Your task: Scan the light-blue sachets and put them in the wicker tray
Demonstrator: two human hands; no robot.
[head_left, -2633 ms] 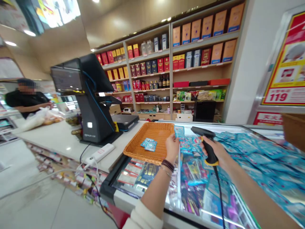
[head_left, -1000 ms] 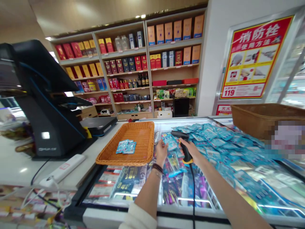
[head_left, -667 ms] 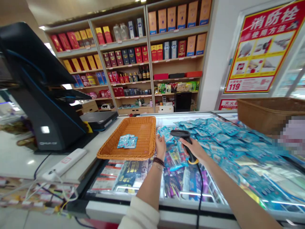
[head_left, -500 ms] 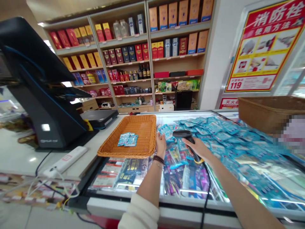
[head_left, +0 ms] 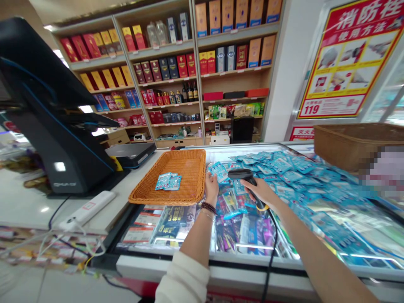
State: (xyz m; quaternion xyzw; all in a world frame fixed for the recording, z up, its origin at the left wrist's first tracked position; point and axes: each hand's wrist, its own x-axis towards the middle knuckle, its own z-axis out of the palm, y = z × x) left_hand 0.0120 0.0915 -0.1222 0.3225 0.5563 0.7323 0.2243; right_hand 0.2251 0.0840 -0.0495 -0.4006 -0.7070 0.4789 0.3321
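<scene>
My left hand (head_left: 211, 186) holds a blue packet (head_left: 219, 171) just right of the orange wicker basket (head_left: 192, 185). My right hand (head_left: 259, 190) is wrapped round the handle of a black barcode scanner (head_left: 242, 174), whose head faces the held packet from close by. A few blue packets (head_left: 168, 182) lie together in the basket. To the right, a big heap of similar blue packets (head_left: 284, 168) spreads over the glass top of the display case. The scanner's cable (head_left: 273, 248) hangs down over the front edge.
A dark point-of-sale terminal (head_left: 63, 139) and a flat black device (head_left: 131, 154) stand on the left counter, with a white power strip (head_left: 88, 209) before them. At the right is a brown basket (head_left: 347, 143). Stocked shelves (head_left: 172, 86) rise behind.
The view has shifted slightly. Both hands keep nearly the same places, with the packet and the scanner still held.
</scene>
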